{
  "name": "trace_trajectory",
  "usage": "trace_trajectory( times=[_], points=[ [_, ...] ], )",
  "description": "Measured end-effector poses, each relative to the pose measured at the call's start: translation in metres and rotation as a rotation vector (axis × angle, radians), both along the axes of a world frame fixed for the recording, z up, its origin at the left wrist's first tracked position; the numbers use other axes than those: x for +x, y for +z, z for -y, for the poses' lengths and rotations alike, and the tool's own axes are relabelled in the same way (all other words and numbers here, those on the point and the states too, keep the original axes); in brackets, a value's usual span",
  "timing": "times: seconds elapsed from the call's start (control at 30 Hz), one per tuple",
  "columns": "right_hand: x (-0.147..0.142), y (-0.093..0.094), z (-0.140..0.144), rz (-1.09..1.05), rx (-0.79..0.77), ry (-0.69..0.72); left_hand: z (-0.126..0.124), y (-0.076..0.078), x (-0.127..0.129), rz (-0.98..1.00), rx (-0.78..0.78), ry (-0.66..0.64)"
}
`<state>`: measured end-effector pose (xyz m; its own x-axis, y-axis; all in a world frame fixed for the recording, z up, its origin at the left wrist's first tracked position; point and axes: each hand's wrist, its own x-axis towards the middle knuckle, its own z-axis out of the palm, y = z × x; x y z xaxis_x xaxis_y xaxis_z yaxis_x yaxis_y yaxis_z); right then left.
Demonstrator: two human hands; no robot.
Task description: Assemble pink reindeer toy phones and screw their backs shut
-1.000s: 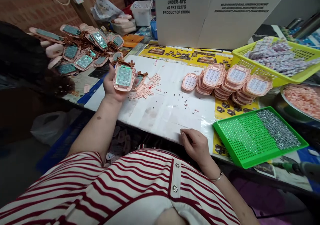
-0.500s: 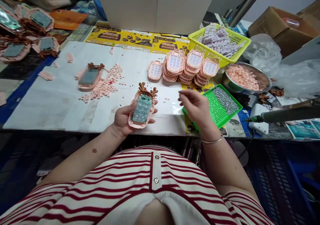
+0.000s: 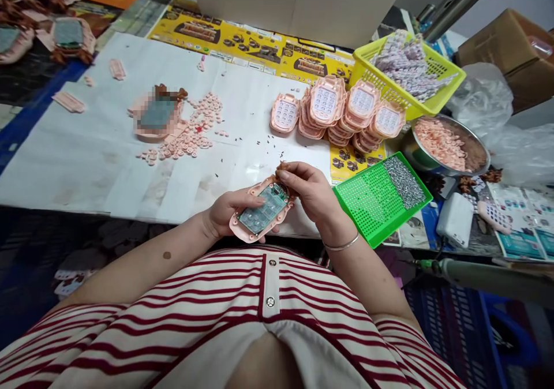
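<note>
At the near edge of the white sheet point(image 3: 99, 164) that covers the table, the person's left hand point(image 3: 225, 210) cradles a pink toy phone shell point(image 3: 263, 211) from below, its open side up so that the green circuit board inside shows. The right hand point(image 3: 309, 195) is closed on the shell's far end, fingers curled over the brown antlers there, thumb and fingertips pinching. The shell lies tilted, held by both hands just above the table edge, close to the striped shirt.

Just right of the right hand sits a green perforated tray point(image 3: 367, 198) with a heap of small screws point(image 3: 403, 182) in its far corner. Beyond it stand stacks of pink keypad covers point(image 3: 341, 112), a yellow basket point(image 3: 437, 103) and a metal bowl point(image 3: 450, 146) of pink pieces. Loose pink buttons point(image 3: 190, 138) lie scattered further left on the sheet.
</note>
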<state>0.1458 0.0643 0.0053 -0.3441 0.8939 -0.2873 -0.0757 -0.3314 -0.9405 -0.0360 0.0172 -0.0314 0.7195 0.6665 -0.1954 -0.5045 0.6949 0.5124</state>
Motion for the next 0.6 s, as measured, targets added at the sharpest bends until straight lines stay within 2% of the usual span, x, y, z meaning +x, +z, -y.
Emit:
trace_trajectory(
  times=[0.1, 0.27, 0.3, 0.43, 0.5, 0.6],
  points=[
    [0.000, -0.001, 0.003, 0.016, 0.058, -0.039, -0.001, 0.000, 0.001, -0.018, 0.020, -0.009],
    [-0.004, 0.001, 0.009, 0.163, 0.267, -0.149, -0.002, 0.003, 0.004, -0.070, 0.085, 0.013],
    [-0.005, 0.000, 0.009, 0.143, 0.240, -0.150, -0.002, 0.003, 0.004, -0.079, 0.095, 0.009],
    [-0.004, -0.002, 0.008, -0.013, -0.028, -0.044, 0.002, 0.002, 0.004, -0.098, 0.122, -0.019],
    [-0.002, -0.002, 0.008, -0.031, -0.034, -0.038, 0.004, 0.002, 0.003, -0.089, 0.130, -0.010],
    [0.007, 0.001, 0.003, -0.033, 0.090, -0.109, 0.006, 0.003, 0.000, -0.099, 0.104, 0.080]
  ],
)
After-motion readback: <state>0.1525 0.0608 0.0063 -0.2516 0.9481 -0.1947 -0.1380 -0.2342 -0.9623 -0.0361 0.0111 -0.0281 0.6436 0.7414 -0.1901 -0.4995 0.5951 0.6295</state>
